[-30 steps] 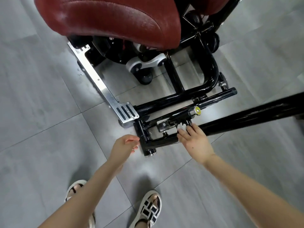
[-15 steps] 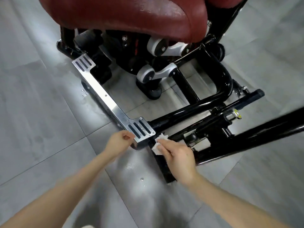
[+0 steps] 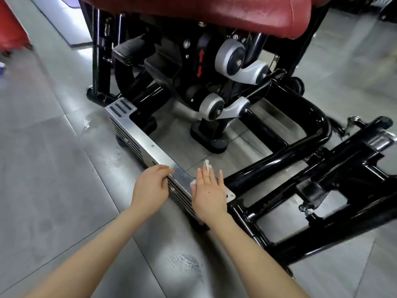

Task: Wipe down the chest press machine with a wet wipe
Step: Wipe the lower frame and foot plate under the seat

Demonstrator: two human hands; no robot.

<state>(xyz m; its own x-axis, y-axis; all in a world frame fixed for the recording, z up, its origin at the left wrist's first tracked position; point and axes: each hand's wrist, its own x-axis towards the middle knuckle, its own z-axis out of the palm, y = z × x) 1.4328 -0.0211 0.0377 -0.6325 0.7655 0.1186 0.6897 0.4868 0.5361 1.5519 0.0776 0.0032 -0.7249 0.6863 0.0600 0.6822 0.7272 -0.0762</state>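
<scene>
While pressed flat under the right hand at the near corner of the metal footplate, wet wipe showing only as crumpled white scraps past the open fingers. Left hand loosely curled on the plate's outer edge, holding nothing; bare floor alongside. Closer and lower than half a second ago, wipe moved from frame onto plate.

From my headset view I see only my own two forearms and hands, both bare from the bottom edge of the frame up to the fingertips. No sleeve, cuff, watch, band, ring or glove shows on either. My left hand has short, unpainted nails. My right hand carries a small dark mole on its back, near the middle. Both forearms look slender and smooth.
</scene>
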